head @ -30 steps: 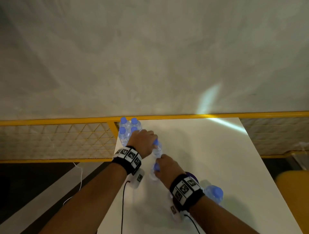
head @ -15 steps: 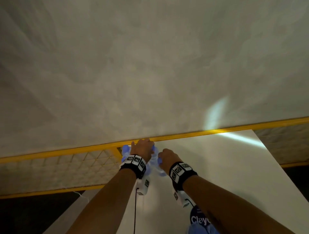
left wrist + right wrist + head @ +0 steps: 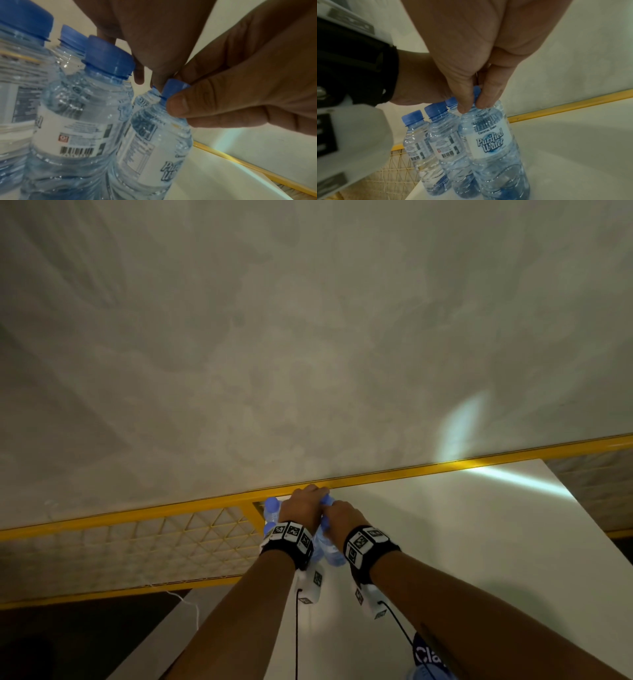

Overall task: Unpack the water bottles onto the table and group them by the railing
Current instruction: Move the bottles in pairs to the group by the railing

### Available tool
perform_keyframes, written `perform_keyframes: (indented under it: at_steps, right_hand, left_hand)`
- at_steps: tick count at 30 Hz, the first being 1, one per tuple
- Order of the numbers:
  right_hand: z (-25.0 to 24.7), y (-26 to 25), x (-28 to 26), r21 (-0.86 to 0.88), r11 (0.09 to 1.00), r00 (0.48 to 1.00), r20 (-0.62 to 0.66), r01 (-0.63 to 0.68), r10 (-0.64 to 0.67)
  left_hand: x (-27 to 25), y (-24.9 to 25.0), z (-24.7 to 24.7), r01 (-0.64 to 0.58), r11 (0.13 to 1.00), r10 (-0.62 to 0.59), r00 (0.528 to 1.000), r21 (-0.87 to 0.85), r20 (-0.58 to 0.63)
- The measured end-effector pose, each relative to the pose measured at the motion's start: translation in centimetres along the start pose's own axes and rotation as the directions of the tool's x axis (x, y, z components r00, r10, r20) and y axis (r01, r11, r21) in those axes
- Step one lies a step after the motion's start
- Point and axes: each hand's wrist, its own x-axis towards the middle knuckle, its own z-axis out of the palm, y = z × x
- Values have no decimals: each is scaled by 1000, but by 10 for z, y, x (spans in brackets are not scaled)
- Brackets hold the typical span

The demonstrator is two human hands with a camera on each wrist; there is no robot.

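Small clear water bottles with blue caps (image 3: pixel 272 505) stand grouped at the table's far left corner, against the yellow railing (image 3: pixel 411 474). My left hand (image 3: pixel 305 503) pinches the cap of one bottle (image 3: pixel 154 142) between thumb and fingers, right beside the group (image 3: pixel 73 128). My right hand (image 3: pixel 340 517) pinches the cap of a bottle labelled "Purified Water" (image 3: pixel 491 142), which hangs upright at the front of the group (image 3: pixel 440 142). Both hands (image 3: pixel 164 92) (image 3: pixel 471 105) are close together. I cannot tell whether the two held bottles touch the white table (image 3: pixel 462 542).
A mesh panel (image 3: pixel 154 546) fills the railing left of the table, with dark floor below it. A blue-labelled package (image 3: pixel 424 659) lies at the table's near edge under my right arm. Black cables (image 3: pixel 296 628) hang from both wristbands. A light streak (image 3: pixel 513 479) crosses the table's far right.
Both hands have carried their bottles forward from mid-table to the railing corner, beside the standing group. The view has tilted up, so the pack near me has slid almost out of sight.
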Motion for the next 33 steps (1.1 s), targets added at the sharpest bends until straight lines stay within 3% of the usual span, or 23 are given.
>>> perform_keyframes:
  at_steps: [7, 10, 12, 14, 16, 19, 23, 25, 27, 30, 33]
  right_hand:
    - [-16, -1, -18, -81, 996, 996, 72, -42, 48]
    - [-35, -1, -55, -61, 998, 998, 56, -34, 37]
    - [-47, 5, -93, -54, 998, 996, 93, 11, -6]
    - [-54, 16, -140, -43, 999, 993, 118, 26, -21]
    - [-55, 31, -186, -20, 1000, 985, 172, 0, 3]
    - [-44, 56, -249, -101, 995, 958, 283, -21, 50]
    - [-40, 60, -311, -263, 964, 935, 337, -22, 114]
    - [-40, 57, -332, -219, 974, 946, 303, -51, 117]
    - [-31, 59, -344, -184, 983, 958, 281, 2, 51]
    - [-17, 64, -350, -172, 985, 963, 260, -23, 68]
    - [3, 69, -349, -297, 955, 972, 217, -24, 92]
  left_hand:
    - [-9, 1, -5, 32, 997, -34, 999, -66, -22]
    - [-36, 9, -19, 12, 992, -37, 978, -125, -203]
    - [-65, 21, -28, -78, 985, 17, 932, -154, -363]
    - [-99, 38, -28, -183, 959, 76, 902, -217, -425]
    - [-136, 59, -20, -264, 914, 145, 922, -308, -359]
    - [-193, 101, -6, -306, 884, 268, 951, -353, -153]
    - [-240, 145, 22, -326, 883, 378, 921, -338, 99]
    - [-256, 160, 33, -339, 878, 405, 903, -338, 145]
    - [-265, 171, 41, -342, 882, 413, 893, -324, 181]
    - [-267, 179, 49, -302, 902, 370, 910, -309, 190]
    - [-264, 180, 57, -257, 918, 324, 925, -303, 197]
